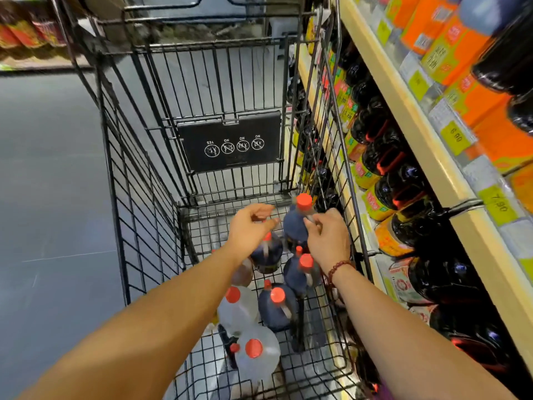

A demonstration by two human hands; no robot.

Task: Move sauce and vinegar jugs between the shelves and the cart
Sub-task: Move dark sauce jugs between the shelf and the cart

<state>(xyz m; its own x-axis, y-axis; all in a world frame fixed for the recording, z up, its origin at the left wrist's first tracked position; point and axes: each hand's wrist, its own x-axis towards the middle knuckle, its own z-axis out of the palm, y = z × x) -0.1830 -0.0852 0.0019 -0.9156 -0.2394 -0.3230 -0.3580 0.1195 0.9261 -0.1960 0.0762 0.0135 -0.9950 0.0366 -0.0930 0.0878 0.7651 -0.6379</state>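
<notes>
A black wire cart (138, 180) stands in front of me with several jugs in its basket. Dark sauce jugs with red caps stand at the far end (294, 226) and in the middle (277, 307). Clear vinegar jugs with red caps (256, 356) lie nearer to me. My right hand (328, 238) rests on the handle of the farthest dark jug, fingers curled on it. My left hand (251, 226) hovers over another dark jug (266, 252), fingers loosely bent, holding nothing.
Shelves (418, 134) on the right hold rows of dark sauce jugs (401, 183) and orange-labelled bottles, close against the cart's right side. A black child-seat flap with pictograms (230, 142) hangs at the cart's far end. Grey aisle floor (52, 197) lies to the left.
</notes>
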